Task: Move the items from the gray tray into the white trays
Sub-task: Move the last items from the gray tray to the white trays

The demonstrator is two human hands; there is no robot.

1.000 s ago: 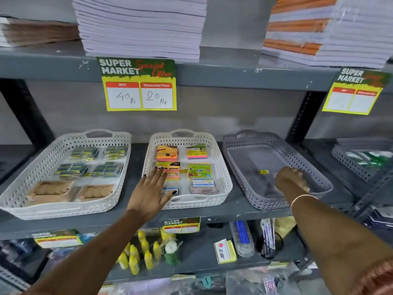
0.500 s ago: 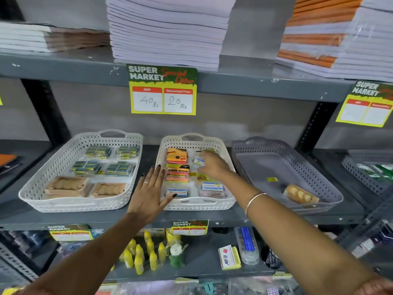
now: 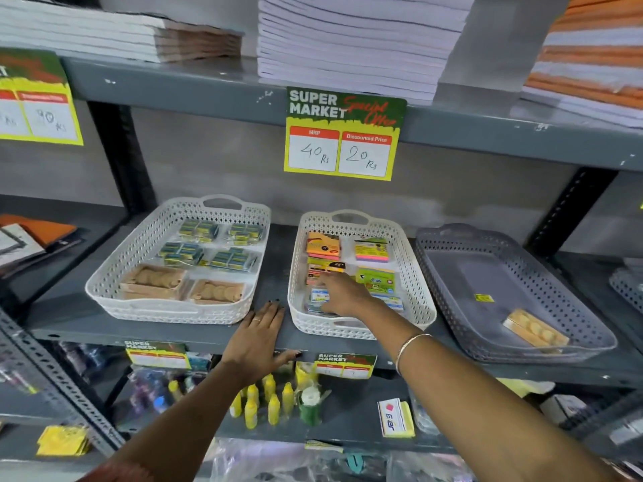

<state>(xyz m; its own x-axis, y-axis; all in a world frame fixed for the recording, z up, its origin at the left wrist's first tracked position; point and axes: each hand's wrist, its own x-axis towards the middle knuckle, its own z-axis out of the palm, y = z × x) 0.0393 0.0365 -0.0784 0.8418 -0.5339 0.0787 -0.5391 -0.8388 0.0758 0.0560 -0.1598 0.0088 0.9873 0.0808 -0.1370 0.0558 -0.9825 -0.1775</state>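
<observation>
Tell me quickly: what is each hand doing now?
Left hand: open, flat on the shelf edge, holding nothing.
Right hand: in the middle white tray; grip cannot be told.

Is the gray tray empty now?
Not empty. The gray tray holds one packet of tan discs near its front, plus a small yellow sticker.

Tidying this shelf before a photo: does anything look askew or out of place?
Yes. The gray tray sits angled on the shelf, unlike the two squarely placed white trays. One brown packet lies crooked in its near right corner, apart from the matching packets in the left white tray. A small yellow sticker lies loose on the gray tray's floor.
</observation>
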